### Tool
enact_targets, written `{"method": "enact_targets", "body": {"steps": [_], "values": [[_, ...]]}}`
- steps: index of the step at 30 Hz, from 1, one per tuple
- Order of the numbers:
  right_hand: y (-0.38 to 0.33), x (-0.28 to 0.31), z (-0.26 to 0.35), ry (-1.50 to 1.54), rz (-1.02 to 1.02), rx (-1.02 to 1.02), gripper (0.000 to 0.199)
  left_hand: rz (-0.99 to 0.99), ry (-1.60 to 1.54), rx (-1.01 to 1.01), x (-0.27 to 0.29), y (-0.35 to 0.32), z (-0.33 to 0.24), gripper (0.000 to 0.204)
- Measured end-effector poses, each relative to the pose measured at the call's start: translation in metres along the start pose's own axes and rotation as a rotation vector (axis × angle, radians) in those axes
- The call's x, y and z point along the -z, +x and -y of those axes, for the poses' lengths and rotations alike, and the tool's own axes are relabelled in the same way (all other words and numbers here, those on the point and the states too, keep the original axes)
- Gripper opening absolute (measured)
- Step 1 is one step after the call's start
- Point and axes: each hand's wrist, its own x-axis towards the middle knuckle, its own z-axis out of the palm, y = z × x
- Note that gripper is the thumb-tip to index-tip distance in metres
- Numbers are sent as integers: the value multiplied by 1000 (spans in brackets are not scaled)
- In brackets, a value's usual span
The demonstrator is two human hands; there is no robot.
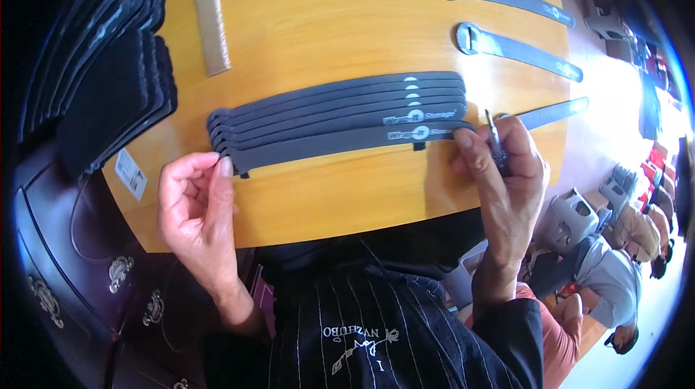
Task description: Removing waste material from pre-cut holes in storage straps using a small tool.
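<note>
Several dark grey fastening straps with white print lie fanned in an overlapping stack (333, 108) across the table. The nearest strap (311, 151) stretches between my two hands along the front of that stack. My left hand (195, 204) is closed, thumb and fingertips pinching its left end by the rounded heads. At the strap's right end, my right hand (510, 179) is closed with thumb against fingers. A small dark tool with a pointed metal tip (493, 128) also sticks up from the right hand; its lower part is hidden by the fingers.
Slotted grey straps (507, 52) lie apart at the far right, with a ridged strap (557, 112) below them. A tan strip (212, 27) is at the far left. Black piles (119, 96) stand along the left edge above dark drawers (72, 273). People and grey stools (572, 219) are on the right.
</note>
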Motion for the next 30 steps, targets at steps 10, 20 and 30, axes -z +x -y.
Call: {"method": "enact_targets", "body": {"steps": [10, 20, 30], "values": [[4, 0, -2, -151, -28, 32, 20, 1, 50, -9, -1, 1, 0, 14], [6, 2, 4, -185, -10, -5, 23, -6, 42, 5, -2, 2, -3, 13], [7, -3, 6, -252, -10, 67, 20, -6, 27, 19, -2, 4, -3, 13]]}}
